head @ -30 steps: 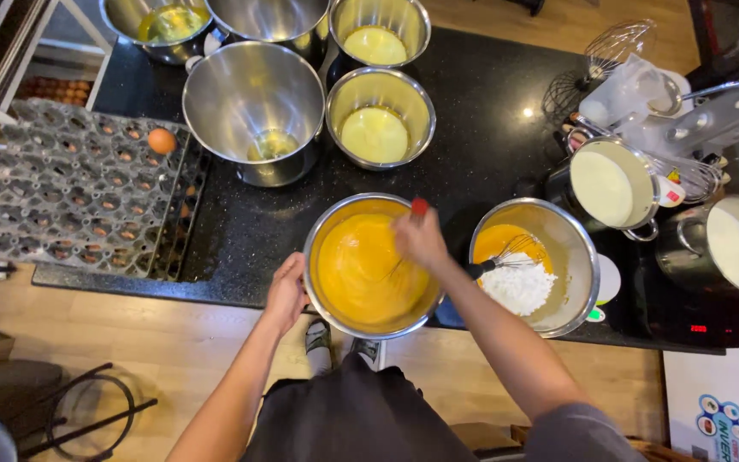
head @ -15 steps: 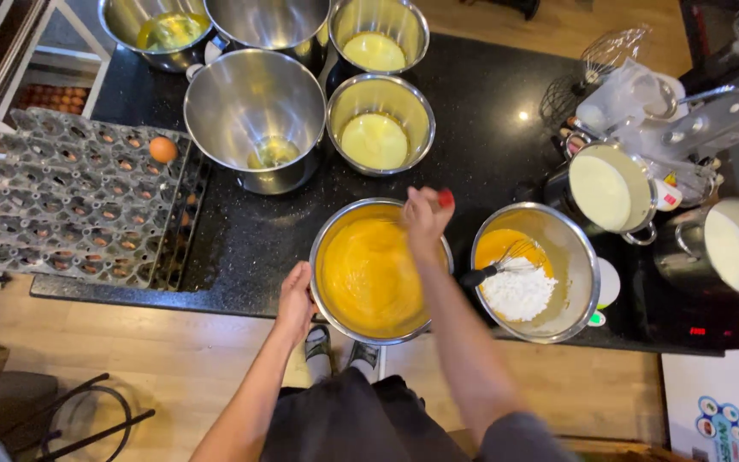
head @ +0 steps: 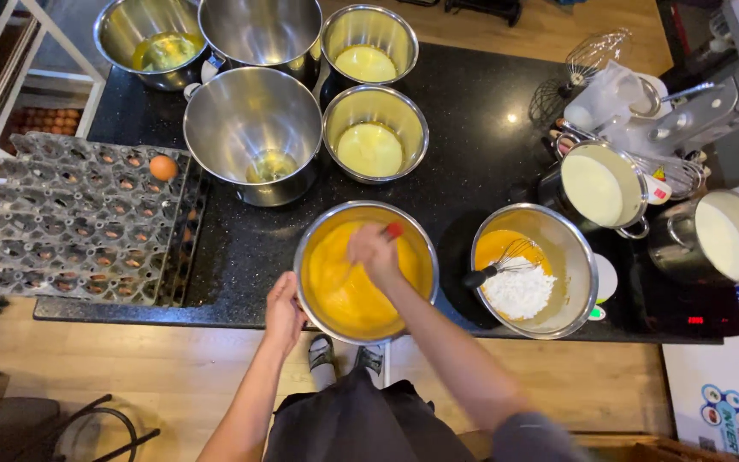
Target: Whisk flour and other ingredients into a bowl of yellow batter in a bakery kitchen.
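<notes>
Left hand [head: 284, 310] clamped on the near rim of the steel bowl of yellow batter [head: 335, 299] at the black surface's [head: 481, 145] front edge, likely steadying it, while right hand [head: 373, 251] fists a red-tipped utensil [head: 393, 230] over the mix.

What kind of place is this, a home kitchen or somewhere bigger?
Probably a bakery or catering kitchen: many steel bowls of yolk and batter, a large grey egg tray nearly emptied, and pots of white liquid crowd a black counter.
</notes>
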